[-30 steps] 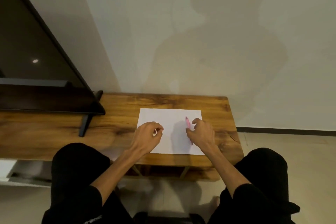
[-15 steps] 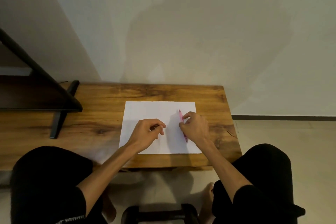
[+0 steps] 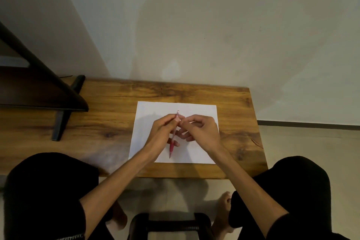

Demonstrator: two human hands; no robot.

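A white sheet of paper [image 3: 202, 154] lies flat on the wooden table [image 3: 109, 122]. Above its middle both hands meet on a pink pen [image 3: 172, 145]. The pen runs near to far, its tip pointing toward me and its clear cap end pointing at the wall. My left hand [image 3: 161, 132] grips the pen's barrel. My right hand [image 3: 198, 130] pinches the pen's upper part near the cap end with thumb and forefinger. Its other fingers are curled loosely below.
A black monitor [image 3: 39, 84] on a dark stand [image 3: 60, 121] occupies the table's left end. A plain wall rises right behind the table. My knees in black fabric flank the table's front edge, and a dark stool [image 3: 167, 224] sits on the floor below.
The right hand lifted the pen off the paper and brought it to the middle. The left hand moved right and took hold of the barrel. The camera view shifted right and down.
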